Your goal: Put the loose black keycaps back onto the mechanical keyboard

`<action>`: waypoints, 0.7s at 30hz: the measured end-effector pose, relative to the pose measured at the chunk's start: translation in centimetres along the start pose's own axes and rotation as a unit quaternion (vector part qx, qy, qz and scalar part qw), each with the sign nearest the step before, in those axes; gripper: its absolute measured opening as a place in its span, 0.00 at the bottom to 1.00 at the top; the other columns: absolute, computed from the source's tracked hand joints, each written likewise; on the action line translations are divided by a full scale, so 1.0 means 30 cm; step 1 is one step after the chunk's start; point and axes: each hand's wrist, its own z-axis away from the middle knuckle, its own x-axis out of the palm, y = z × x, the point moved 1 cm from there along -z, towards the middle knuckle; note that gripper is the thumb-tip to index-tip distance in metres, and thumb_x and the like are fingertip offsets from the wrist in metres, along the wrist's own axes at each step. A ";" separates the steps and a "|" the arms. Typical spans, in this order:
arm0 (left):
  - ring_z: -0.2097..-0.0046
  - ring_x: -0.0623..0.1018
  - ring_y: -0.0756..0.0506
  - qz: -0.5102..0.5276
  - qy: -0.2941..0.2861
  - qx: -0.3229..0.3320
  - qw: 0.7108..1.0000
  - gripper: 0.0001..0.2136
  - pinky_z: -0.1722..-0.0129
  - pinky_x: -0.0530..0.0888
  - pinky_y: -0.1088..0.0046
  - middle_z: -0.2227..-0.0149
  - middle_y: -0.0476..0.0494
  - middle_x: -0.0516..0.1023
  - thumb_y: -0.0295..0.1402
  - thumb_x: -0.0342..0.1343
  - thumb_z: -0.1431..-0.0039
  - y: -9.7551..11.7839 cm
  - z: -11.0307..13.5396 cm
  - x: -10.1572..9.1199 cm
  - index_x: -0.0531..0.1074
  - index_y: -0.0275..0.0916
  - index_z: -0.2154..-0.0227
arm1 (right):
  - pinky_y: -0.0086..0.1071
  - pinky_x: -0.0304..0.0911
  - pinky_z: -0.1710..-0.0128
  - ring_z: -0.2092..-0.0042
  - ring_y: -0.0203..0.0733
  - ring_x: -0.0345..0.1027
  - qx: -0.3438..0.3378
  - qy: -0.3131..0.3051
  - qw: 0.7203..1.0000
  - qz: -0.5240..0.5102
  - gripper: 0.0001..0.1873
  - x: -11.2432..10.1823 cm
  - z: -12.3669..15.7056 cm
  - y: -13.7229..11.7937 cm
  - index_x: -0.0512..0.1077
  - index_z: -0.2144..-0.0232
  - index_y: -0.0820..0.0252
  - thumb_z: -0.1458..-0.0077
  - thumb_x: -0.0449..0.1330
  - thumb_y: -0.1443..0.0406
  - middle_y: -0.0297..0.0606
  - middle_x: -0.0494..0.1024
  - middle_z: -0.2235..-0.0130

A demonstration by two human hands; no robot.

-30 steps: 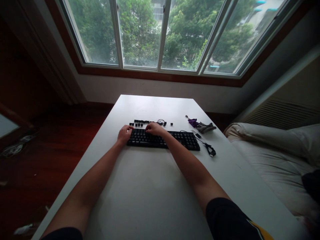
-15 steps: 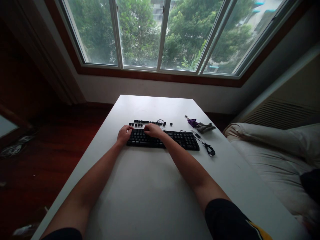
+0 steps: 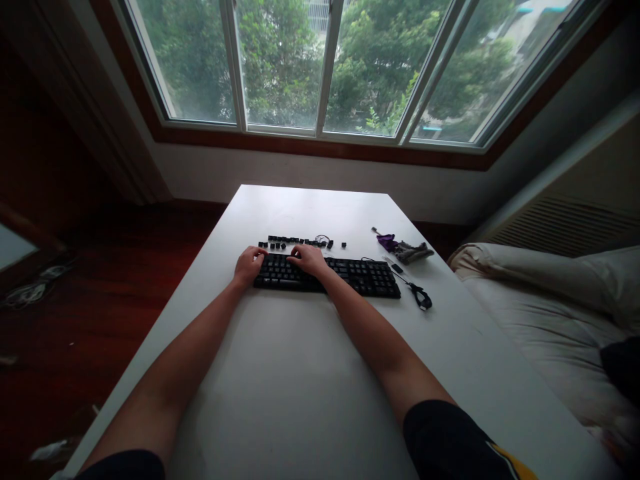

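The black keyboard [image 3: 367, 276], the only one in the head view, lies lengthwise across one white table [image 3: 300, 380], with two hands on it. The left hand [image 3: 249, 265] is at its far left corner, fingers bent against the edge; whether they grip it, I cannot tell. The right hand [image 3: 308, 259] arches over the upper keys left of the middle, fingers curled down; whether thumb and fingertips meet or pinch a key is too small to tell. Behind the keyboard lie loose keycaps [image 3: 277, 246] in two rough rows: four show in the nearer row, the farther row is too blurred to count, and one single keycap [image 3: 343, 245] sits apart to the right. Beside the keyboard's right end are one bundled cable [image 3: 421, 298], one purple cloth [image 3: 386, 243] and one grey cloth [image 3: 413, 253].
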 end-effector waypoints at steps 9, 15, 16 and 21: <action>0.55 0.76 0.43 0.001 0.000 0.001 1.000 0.10 0.52 0.74 0.66 0.56 0.44 0.78 0.31 0.52 0.40 0.004 0.001 -0.002 0.79 0.43 0.63 | 0.32 0.61 0.59 0.55 0.45 0.73 0.014 0.001 1.000 -0.016 0.14 0.020 -0.023 0.011 0.77 0.60 0.52 0.38 0.60 0.51 0.37 0.81 0.57; 0.56 0.76 0.43 0.006 -0.004 -0.005 1.000 0.10 0.53 0.74 0.66 0.57 0.44 0.78 0.31 0.52 0.41 0.009 -0.002 -0.005 0.79 0.43 0.64 | 0.32 0.63 0.57 0.54 0.45 0.73 0.017 0.001 1.000 -0.011 0.19 0.028 -0.092 -0.002 0.71 0.46 0.49 0.38 0.61 0.58 0.35 0.82 0.58; 0.56 0.76 0.43 0.006 -0.005 -0.008 1.000 0.10 0.53 0.74 0.66 0.57 0.44 0.78 0.31 0.52 0.41 0.010 -0.003 -0.006 0.79 0.43 0.64 | 0.32 0.63 0.57 0.54 0.45 0.73 0.009 0.001 1.000 -0.007 0.19 0.031 -0.106 -0.006 0.70 0.45 0.49 0.38 0.61 0.59 0.35 0.81 0.58; 0.56 0.76 0.44 0.007 -0.007 -0.019 1.000 0.10 0.52 0.74 0.66 0.57 0.44 0.77 0.31 0.52 0.41 0.016 -0.005 -0.010 0.79 0.42 0.64 | 0.31 0.63 0.56 0.54 0.43 0.72 -0.032 0.005 0.999 0.012 0.19 0.051 -0.165 -0.024 0.71 0.47 0.49 0.40 0.60 0.67 0.37 0.79 0.51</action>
